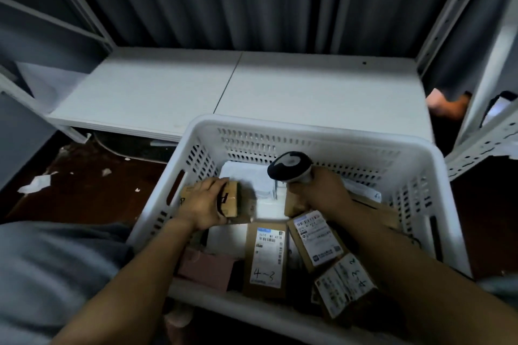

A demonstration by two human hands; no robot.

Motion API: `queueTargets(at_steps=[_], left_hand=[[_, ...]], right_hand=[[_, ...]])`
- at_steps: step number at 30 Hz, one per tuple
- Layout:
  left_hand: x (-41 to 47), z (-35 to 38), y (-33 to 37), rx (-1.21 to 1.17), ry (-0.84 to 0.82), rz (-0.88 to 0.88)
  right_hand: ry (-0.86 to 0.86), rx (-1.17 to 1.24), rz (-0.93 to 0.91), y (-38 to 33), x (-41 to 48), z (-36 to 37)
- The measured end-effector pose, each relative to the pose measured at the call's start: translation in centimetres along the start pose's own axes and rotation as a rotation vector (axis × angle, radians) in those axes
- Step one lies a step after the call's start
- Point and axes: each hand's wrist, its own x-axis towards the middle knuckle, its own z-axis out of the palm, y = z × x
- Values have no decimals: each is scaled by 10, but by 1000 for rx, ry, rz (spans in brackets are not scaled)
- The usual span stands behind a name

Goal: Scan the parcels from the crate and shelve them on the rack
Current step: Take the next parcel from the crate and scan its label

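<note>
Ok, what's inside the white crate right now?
Several labelled cardboard parcels, a pink parcel and a white bag. The left hand grips a small brown box; the right hand holds the scanner above them. Whatever lies under the pile in the crate is covered.

A dark grey curtain (252, 0) hangs in deep folds across the back of the dim room, behind a white metal rack (455, 8) whose pale lower shelf (308, 87) runs wide from left to right between its uprights. The floor (92, 199) is dark reddish-brown, and torn scraps of white paper (36, 183) lie scattered on it at the left, near the shelf's front edge.
</note>
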Motion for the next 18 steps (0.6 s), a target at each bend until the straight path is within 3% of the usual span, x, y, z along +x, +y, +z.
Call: queueTargets(at_steps=[7, 10, 14, 18], left_hand=[[-53, -53, 67, -349, 227, 26], [-77, -66, 97, -343, 295, 117], [-99, -74, 127, -456, 365, 212], [-115, -73, 140, -454, 353, 323]], right_hand=[[121, 230, -41, -30, -61, -38], [216, 362, 0, -28, -83, -50], [233, 718, 86, -31, -109, -58], [236, 789, 111, -23, -121, -58]])
